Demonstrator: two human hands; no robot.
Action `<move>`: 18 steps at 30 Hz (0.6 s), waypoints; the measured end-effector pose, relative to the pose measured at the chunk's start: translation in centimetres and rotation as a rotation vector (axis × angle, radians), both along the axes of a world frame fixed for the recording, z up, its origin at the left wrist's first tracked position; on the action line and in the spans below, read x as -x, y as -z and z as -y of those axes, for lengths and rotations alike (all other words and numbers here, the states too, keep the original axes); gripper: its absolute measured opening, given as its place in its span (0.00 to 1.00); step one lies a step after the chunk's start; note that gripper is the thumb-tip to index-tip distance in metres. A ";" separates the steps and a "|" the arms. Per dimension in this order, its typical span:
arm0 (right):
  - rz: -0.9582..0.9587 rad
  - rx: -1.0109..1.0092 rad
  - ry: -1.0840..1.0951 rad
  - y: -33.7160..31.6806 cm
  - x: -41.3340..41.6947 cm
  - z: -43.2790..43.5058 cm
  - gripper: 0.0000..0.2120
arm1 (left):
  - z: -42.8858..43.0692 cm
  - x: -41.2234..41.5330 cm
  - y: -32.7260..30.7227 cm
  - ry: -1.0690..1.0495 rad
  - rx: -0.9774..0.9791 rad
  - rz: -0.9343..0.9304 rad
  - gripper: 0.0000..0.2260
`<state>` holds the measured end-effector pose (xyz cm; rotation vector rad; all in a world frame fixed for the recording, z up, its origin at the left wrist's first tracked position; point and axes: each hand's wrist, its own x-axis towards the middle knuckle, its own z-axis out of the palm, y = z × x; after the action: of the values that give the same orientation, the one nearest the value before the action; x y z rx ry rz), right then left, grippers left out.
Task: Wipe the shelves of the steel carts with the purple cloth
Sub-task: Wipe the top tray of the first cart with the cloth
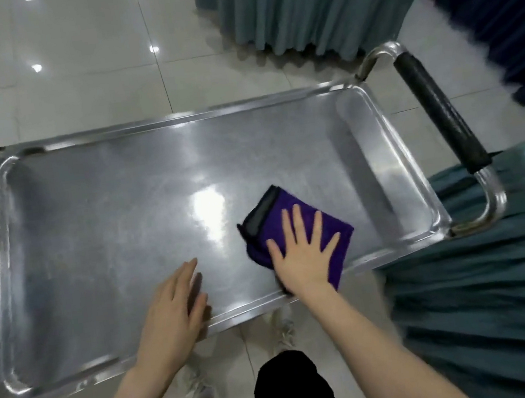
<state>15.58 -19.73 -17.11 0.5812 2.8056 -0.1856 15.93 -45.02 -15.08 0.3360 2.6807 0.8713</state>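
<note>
Cloth [273, 225] lies folded on the cart's top shelf [107, 219], right of centre and close to the near rim. Right hand [302, 260] presses flat on it, fingers [298, 224] straight and spread, gripping nothing. Left hand [173, 314] rests beside it on the bare steel at the near rim, fingers [184, 276] straight and together, also gripping nothing. A black-sleeved handle [440, 112] sits at the cart's right end. Teal curtains [312, 2] hang beyond over a pale tiled floor [71, 73].

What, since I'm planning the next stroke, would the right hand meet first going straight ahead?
Bare shelf only, then probably the cart's far rim; nothing else lies ahead of the right hand.
</note>
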 end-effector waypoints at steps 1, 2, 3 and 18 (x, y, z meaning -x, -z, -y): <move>-0.007 0.014 -0.122 0.2 -0.6 1.8 0.33 | -1.1 0.5 -0.2 -0.024 -0.023 -0.003 0.25; -0.012 0.026 -0.248 0.4 -1.2 3.3 0.33 | -2.2 1.1 -0.3 -0.051 -0.046 -0.012 0.25; -0.014 0.042 -0.354 0.6 -1.7 3.9 0.33 | -3.2 1.7 -0.3 -0.081 -0.059 -0.022 0.24; 0.004 -0.038 0.134 0.4 -0.5 -24.9 0.33 | -20.0 4.2 -0.4 0.169 0.103 -0.069 0.24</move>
<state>16.06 5.20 -17.46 0.7778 2.7730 -0.1579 11.76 -24.98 -14.71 0.5690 2.6996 0.6811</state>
